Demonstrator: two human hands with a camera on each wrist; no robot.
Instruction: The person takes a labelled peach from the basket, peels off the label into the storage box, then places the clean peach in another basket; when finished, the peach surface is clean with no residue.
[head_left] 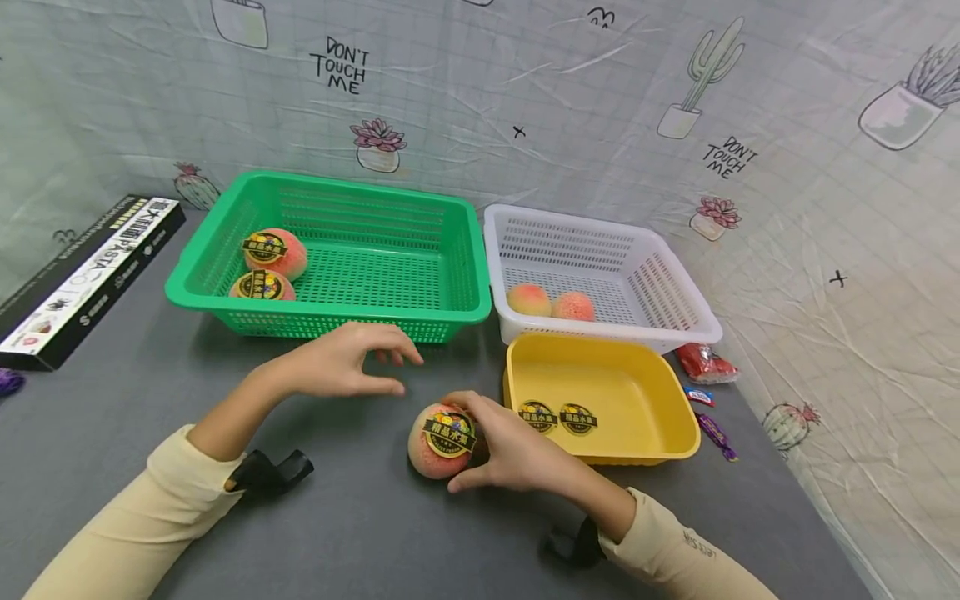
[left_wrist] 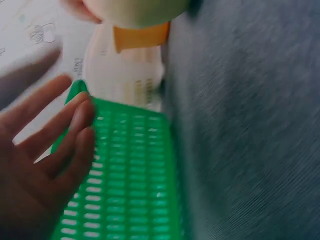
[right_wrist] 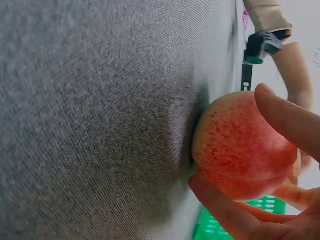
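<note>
A pink and cream peach (head_left: 442, 442) bearing a black and gold label sits on the grey table in front of me. My right hand (head_left: 510, 442) holds it, fingers over its far side and thumb at its near side. In the right wrist view the peach (right_wrist: 242, 147) lies between thumb and fingers, close against the grey cloth. My left hand (head_left: 352, 358) hovers to the left of it with fingers loosely bent and nothing in them, just before the green basket (head_left: 375, 315). Two labelled peaches (head_left: 276, 254) lie at that basket's left end.
A white basket (head_left: 600, 329) with two unlabelled peaches (head_left: 529, 300) stands at the back right. Before it is a yellow bin (head_left: 637, 400) with two similar labels (head_left: 577, 419) inside. Small wrapped packets (head_left: 708, 364) lie at the right, a long black box (head_left: 90, 275) at the left.
</note>
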